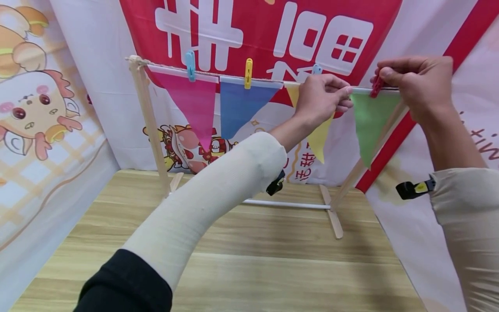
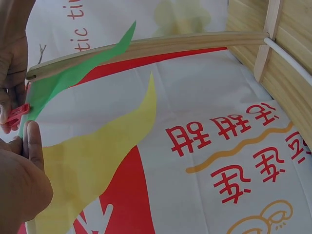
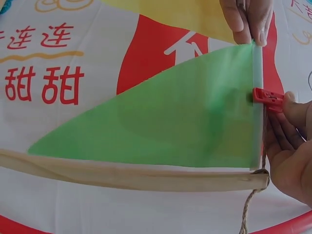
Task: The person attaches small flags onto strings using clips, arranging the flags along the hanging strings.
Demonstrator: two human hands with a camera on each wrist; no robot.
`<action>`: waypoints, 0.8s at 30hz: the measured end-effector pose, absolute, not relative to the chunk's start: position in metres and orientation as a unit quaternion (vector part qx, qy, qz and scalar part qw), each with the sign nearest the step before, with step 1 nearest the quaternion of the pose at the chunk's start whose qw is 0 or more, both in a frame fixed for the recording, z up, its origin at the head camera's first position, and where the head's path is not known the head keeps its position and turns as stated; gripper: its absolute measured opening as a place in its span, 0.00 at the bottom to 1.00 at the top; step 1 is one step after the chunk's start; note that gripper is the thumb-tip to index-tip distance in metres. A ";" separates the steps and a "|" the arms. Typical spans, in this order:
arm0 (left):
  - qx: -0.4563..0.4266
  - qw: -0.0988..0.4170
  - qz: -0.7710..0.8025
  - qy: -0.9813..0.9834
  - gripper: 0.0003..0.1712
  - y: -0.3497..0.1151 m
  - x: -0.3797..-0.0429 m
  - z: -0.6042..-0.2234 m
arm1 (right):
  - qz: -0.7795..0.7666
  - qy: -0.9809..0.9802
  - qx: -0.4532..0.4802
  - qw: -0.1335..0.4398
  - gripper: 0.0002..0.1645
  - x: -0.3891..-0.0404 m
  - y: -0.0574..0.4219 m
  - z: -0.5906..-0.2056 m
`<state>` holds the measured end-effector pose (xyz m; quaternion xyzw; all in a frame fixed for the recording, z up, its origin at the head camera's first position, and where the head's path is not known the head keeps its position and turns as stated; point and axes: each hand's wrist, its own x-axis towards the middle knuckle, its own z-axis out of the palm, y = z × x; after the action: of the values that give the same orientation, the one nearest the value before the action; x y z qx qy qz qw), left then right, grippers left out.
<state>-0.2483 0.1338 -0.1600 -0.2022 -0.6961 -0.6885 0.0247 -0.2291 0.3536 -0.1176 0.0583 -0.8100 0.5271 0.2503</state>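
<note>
A green triangular pennant (image 1: 368, 125) hangs at the right end of a string on a small wooden frame. My left hand (image 1: 322, 97) pinches the pennant's upper left corner at the string. With thumb and fingers, my right hand (image 1: 426, 84) grips a red clothespin (image 1: 376, 86). In the right wrist view the clothespin (image 3: 267, 99) sits across the white top edge of the green pennant (image 3: 190, 117). A yellow pennant (image 1: 321, 138) hangs partly behind my left hand, under a light blue clothespin (image 1: 317, 69).
Further left hang a blue pennant (image 1: 243, 108) with a yellow clothespin (image 1: 248, 73) and a pink pennant (image 1: 196, 99) with a blue clothespin (image 1: 190, 66). Wooden posts (image 1: 145, 108) and a white rod (image 1: 288, 203) stand on the wood-grain table (image 1: 273, 268). Printed cloth walls surround it.
</note>
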 end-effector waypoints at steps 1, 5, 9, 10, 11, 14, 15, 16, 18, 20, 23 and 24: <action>-0.202 0.024 -0.688 -0.696 0.14 0.134 -0.248 -0.160 | 0.524 -0.813 0.059 0.248 0.26 -0.229 0.355 -0.117; -0.201 0.024 -0.686 -0.698 0.14 0.134 -0.249 -0.158 | 0.509 -0.825 0.060 0.237 0.29 -0.230 0.360 -0.116; -0.201 0.023 -0.683 -0.702 0.13 0.135 -0.249 -0.157 | 0.478 -0.848 0.050 0.223 0.31 -0.230 0.365 -0.114; -0.201 0.023 -0.682 -0.702 0.13 0.135 -0.249 -0.157 | 0.469 -0.854 0.050 0.219 0.31 -0.230 0.366 -0.114; -0.202 0.023 -0.681 -0.703 0.13 0.134 -0.248 -0.157 | 0.463 -0.859 0.049 0.215 0.31 -0.230 0.368 -0.114; -0.205 0.025 -0.678 -0.706 0.14 0.134 -0.248 -0.158 | 0.453 -0.867 0.059 0.201 0.31 -0.230 0.370 -0.112; -0.206 0.026 -0.677 -0.706 0.14 0.133 -0.248 -0.158 | 0.448 -0.870 0.059 0.197 0.31 -0.230 0.370 -0.112; -0.207 0.026 -0.677 -0.706 0.14 0.133 -0.248 -0.158 | 0.442 -0.874 0.057 0.195 0.31 -0.230 0.371 -0.112; -0.211 0.029 -0.676 -0.706 0.14 0.132 -0.248 -0.158 | 0.430 -0.881 0.053 0.191 0.32 -0.229 0.371 -0.111; -0.216 0.029 -0.676 -0.703 0.14 0.130 -0.248 -0.159 | 0.411 -0.890 0.045 0.193 0.32 -0.229 0.372 -0.111; -0.224 0.030 -0.675 -0.702 0.14 0.127 -0.249 -0.161 | 0.399 -0.895 0.039 0.195 0.31 -0.228 0.374 -0.111; -0.226 0.030 -0.675 -0.702 0.14 0.126 -0.249 -0.162 | 0.397 -0.896 0.038 0.196 0.31 -0.229 0.374 -0.111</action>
<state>-0.2490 0.1264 -0.1618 -0.2262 -0.7016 -0.6750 0.0305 -0.2286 0.3738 -0.1109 0.0379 -0.8958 0.3970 0.1962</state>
